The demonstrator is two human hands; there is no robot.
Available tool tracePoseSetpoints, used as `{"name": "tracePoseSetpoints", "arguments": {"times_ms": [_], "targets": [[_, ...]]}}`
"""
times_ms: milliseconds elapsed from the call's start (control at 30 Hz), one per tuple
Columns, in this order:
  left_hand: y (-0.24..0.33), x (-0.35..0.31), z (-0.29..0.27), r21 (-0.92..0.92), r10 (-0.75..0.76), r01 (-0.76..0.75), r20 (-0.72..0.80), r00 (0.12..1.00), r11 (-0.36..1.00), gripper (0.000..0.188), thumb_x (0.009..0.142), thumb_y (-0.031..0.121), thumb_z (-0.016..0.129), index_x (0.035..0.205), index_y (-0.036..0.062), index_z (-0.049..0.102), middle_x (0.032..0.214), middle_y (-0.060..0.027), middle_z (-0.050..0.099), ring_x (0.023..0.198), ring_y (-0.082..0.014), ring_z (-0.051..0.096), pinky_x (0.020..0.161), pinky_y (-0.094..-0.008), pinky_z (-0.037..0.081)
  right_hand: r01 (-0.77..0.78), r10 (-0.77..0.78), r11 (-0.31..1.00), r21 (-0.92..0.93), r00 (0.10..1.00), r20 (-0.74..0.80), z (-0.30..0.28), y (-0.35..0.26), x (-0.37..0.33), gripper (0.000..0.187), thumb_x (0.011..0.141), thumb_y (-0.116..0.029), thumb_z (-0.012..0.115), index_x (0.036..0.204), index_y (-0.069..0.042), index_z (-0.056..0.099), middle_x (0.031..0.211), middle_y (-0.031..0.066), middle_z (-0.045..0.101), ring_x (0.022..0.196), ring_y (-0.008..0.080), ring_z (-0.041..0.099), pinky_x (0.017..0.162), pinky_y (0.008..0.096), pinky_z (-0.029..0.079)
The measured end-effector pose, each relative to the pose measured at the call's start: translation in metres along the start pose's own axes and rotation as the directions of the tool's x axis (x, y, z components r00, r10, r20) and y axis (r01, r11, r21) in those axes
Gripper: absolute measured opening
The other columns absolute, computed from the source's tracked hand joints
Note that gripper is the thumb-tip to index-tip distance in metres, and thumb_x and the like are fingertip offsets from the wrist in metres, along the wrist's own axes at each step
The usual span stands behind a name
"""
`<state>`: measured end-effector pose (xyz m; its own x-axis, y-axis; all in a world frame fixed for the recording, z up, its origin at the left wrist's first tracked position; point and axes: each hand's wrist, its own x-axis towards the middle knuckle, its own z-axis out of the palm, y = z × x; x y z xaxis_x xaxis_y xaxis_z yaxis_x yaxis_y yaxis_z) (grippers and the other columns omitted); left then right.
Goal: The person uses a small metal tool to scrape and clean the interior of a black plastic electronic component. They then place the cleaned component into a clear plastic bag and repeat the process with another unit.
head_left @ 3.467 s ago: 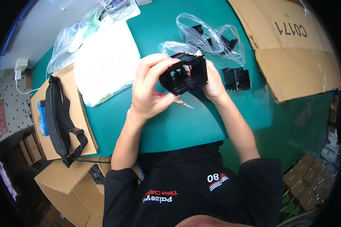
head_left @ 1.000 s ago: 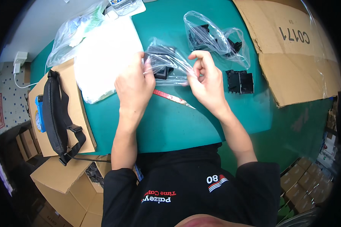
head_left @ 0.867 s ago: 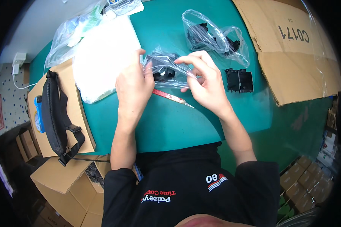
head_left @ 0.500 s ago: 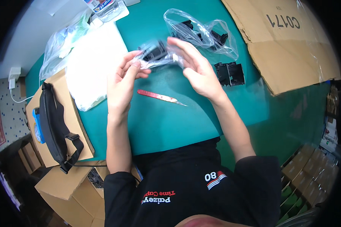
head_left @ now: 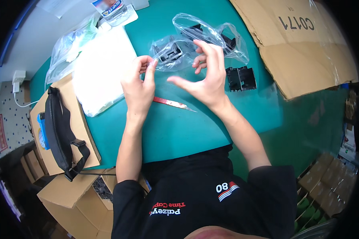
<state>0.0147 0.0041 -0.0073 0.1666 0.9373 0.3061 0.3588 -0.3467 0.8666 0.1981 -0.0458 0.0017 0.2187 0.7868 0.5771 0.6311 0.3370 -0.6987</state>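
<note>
A clear plastic bag [head_left: 183,63] with a black plastic part [head_left: 170,52] inside lies on the green table, at its middle. My left hand [head_left: 139,88] pinches the bag's near left edge between thumb and fingertips. To the right, my right hand [head_left: 212,79] is held above the table with thumb and fingers apart, nothing in it. Another clear bag [head_left: 187,18] holding black plastic parts sits just behind it. One unbagged black plastic part [head_left: 241,79] rests right of my right wrist. Between my forearms lies a red craft knife [head_left: 172,103], its handle end partly hidden by my left hand.
A stack of white bags [head_left: 101,75] lies at the left, beside a black waist bag [head_left: 60,127] on cardboard. A large cardboard sheet [head_left: 303,59] covers the far right. Below the table's left edge stands an open cardboard box [head_left: 73,207].
The bagged black part has come down from between my hands onto the table. My right hand has drawn back off the bag and spread; my left hand has shifted right and nearer.
</note>
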Motion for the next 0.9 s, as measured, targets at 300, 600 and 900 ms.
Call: {"name": "tracePoseSetpoints", "arguments": {"times_ms": [300,600,900], "targets": [[0.004,-0.001,-0.011,-0.445,-0.174,0.201,0.101,0.980,0.872,0.017,0.102,0.013,0.062,0.110,-0.0022,0.065,0.098,-0.0060,0.068,0.085,-0.0097,0.060,0.077,-0.0248,0.049,0.080,-0.087,0.994,0.069,0.991,0.098,0.013,0.015,0.005,0.014,0.080,-0.003,0.080,0.088,-0.002,0.069,0.080,0.0067,0.066,0.076,0.0212,0.061,0.064,0.0326,0.049],[0.005,-0.002,0.004,0.334,0.425,-0.508,0.291,0.857,0.794,0.035,0.076,0.012,0.081,0.107,0.0022,0.067,0.125,-0.0135,0.062,0.120,-0.0362,0.057,0.101,-0.0463,0.046,-0.293,0.296,0.833,0.470,0.953,0.070,0.012,0.000,0.003,0.015,0.081,0.005,0.077,0.090,-0.001,0.067,0.089,0.0087,0.067,0.083,0.0162,0.066,0.071,0.0298,0.054],[0.009,-0.007,0.017,0.159,0.269,-0.301,0.196,0.943,0.940,0.042,0.081,-0.002,0.072,0.121,0.0020,0.059,0.141,-0.0230,0.048,0.130,-0.0434,0.053,0.102,-0.0464,0.052,0.279,-0.284,0.959,0.049,0.940,0.191,0.015,0.023,0.002,0.010,0.081,-0.001,0.075,0.090,0.000,0.070,0.091,0.0130,0.072,0.111,0.0332,0.069,0.097,0.0470,0.054]]}}
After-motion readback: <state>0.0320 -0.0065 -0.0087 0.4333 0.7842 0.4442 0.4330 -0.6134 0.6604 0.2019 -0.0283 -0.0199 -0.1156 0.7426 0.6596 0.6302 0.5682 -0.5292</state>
